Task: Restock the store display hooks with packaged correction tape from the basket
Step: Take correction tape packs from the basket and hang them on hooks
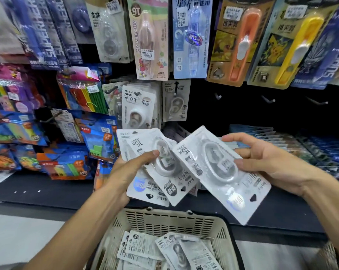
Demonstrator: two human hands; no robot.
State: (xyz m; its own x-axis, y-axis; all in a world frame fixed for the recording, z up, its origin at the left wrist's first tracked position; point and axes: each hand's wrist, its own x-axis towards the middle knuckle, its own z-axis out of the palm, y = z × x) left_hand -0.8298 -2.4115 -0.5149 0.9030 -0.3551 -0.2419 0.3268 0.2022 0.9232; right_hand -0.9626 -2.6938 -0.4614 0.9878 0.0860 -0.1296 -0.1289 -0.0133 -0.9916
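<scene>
Hands gripping packs: left (125,168) a fan (155,172) of several, right (270,160) one pack (221,172).

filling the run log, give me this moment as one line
left hand: holds fanned packs | right hand: holds single pack | basket: packs remain | empty hooks: right of hung packs

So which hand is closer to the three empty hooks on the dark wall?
Right. The right hand sits just below the empty hooks, holding one packet. The left hand is further off, down to their left.
</scene>
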